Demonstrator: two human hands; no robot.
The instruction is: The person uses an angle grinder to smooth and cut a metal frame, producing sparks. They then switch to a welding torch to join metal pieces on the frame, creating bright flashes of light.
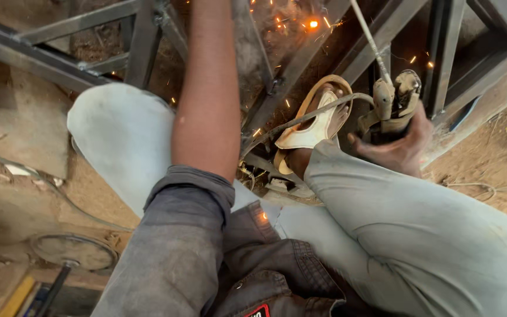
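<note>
My right hand (399, 149) is closed around a welding electrode holder (394, 100), just right of my sandalled foot (318, 126). A thin welding rod (369, 38) rises from the holder toward the steel frame (300, 64), where orange sparks (312, 23) glow and scatter. A grey cable (300, 120) runs from the holder across the foot. My left forearm (206, 88) reaches straight up between the frame bars and leaves the picture at the top edge, so that hand is hidden. My knees in pale trousers (124, 135) are bent on either side.
Dark steel bars (42, 58) of the frame cross the top of the view. A coil of wire (74, 249) and a yellow-handled tool (16, 296) lie on the dirt floor at lower left. Sandy ground (488, 170) with thin wires and small metal rings is on the right.
</note>
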